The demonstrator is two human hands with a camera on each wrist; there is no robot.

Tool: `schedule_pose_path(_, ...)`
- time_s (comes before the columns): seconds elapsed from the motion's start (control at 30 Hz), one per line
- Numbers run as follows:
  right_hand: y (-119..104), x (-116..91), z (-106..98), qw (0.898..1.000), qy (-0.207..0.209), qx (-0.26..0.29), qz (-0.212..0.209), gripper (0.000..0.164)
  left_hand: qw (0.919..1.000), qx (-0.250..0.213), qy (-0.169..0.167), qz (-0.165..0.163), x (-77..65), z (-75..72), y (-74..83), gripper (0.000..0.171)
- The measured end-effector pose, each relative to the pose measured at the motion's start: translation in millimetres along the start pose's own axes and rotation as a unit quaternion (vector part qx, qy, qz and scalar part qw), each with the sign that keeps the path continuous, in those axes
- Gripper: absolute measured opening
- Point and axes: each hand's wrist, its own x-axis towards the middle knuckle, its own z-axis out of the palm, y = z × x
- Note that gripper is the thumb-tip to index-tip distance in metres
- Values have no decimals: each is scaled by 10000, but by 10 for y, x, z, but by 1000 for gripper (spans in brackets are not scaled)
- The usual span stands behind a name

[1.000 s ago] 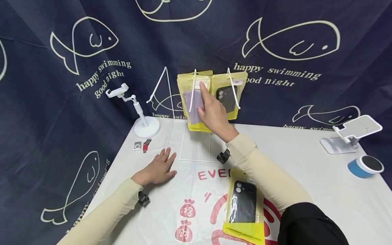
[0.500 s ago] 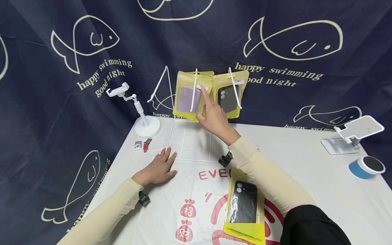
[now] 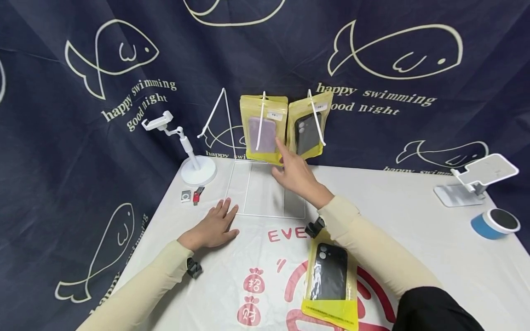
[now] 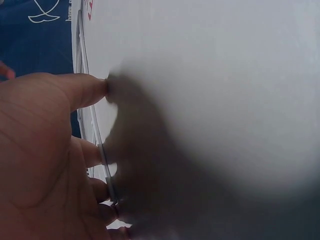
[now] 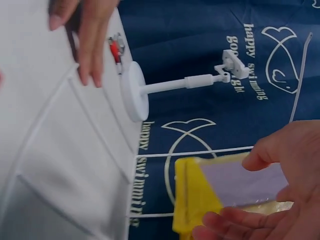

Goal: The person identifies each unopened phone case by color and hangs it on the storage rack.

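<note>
My right hand (image 3: 297, 175) is in front of the hanging packages with its index finger extended, holding nothing. Just beyond its fingertip, a yellow package with a purple phone case (image 3: 265, 133) hangs from the middle hook of a white wire rack (image 3: 271, 216). In the right wrist view, thumb and fingers stand apart before the purple phone case (image 5: 240, 182). A yellow package with a black phone case (image 3: 308, 133) hangs tilted on the right hook. My left hand (image 3: 210, 227) lies palm down on the table, fingertips at the rack's base wire, also in the left wrist view.
Another packaged black phone case (image 3: 330, 273) lies on the table (image 3: 397, 207) below my right forearm. At left stand a white phone stand (image 3: 198, 171), a small silver player (image 3: 186, 196) and a red USB stick (image 3: 196, 197). Right: another stand (image 3: 459, 195), a blue-and-white container (image 3: 488, 227).
The purple case's package swung left, then settled back, now hanging nearly straight on the hook. My right hand has drawn down and toward me, away from it. The left hand stays put.
</note>
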Motion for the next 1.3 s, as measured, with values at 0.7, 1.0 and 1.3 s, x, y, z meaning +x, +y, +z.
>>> schedule_pose_path(0.7, 624, -1383, -111, 9922, -1241, 67, 110, 60, 10000, 17, -10, -43, -32, -28, -27, 75)
schedule_pose_path(1.0, 616, -2017, -102, 9915, -1100, -569, 387, 55, 10000, -35, -15, 6, 0, 6, -9, 76)
schedule_pose_path(1.3, 429, -2376, 8, 9879, -909, -1257, 73, 43, 10000, -49, -30, -29, 1, 21, -17, 76)
